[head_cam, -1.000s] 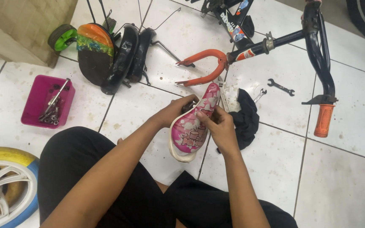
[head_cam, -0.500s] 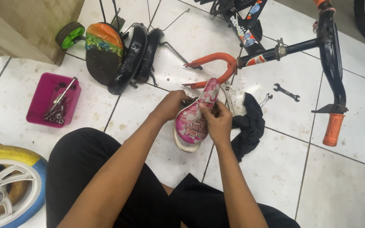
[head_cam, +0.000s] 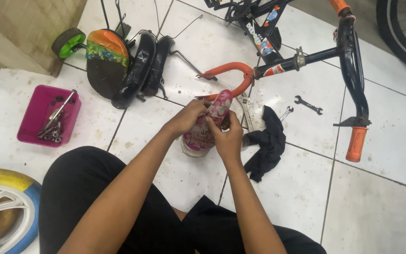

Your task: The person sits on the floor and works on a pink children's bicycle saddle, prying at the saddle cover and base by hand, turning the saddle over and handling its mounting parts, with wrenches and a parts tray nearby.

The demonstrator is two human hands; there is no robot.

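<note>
Gripped pink patterned bicycle saddle (head_cam: 207, 123) with both hands, left hand (head_cam: 186, 117) and right hand (head_cam: 228, 137) fingers clenched round it, above tiled floor (head_cam: 306, 188), beside black rag (head_cam: 269, 141).

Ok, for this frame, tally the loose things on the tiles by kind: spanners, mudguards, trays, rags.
Spanners: 3, one dark, one small bright, one large beside the rag
Black mudguards: 2
Pink tray of bolts: 1
Black rag: 1
Total: 7
Both hands, left hand and right hand, hold a pink patterned saddle.
</note>
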